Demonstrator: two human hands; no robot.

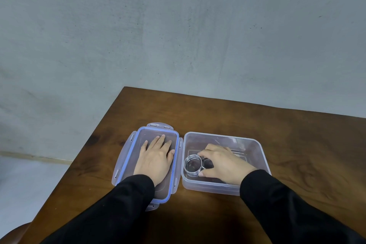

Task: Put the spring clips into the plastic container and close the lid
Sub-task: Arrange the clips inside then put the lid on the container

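Observation:
A clear plastic container (255,149) stands open on the wooden table, right of centre. Inside it, at the near left, lies a bunch of silver spring clips (192,165) shaped like rings. My right hand (223,162) reaches into the container, thumb and fingers closed around the clips. The lid (126,161), clear with a blue seal and side latches, lies upside down just left of the container. My left hand (157,157) rests flat on the lid, fingers spread. What lies under my right palm is hidden.
The brown wooden table (297,144) has its left edge close to the lid and its far edge against a grey wall (178,25). A rounded wooden seat (11,233) shows at the bottom left, below table level.

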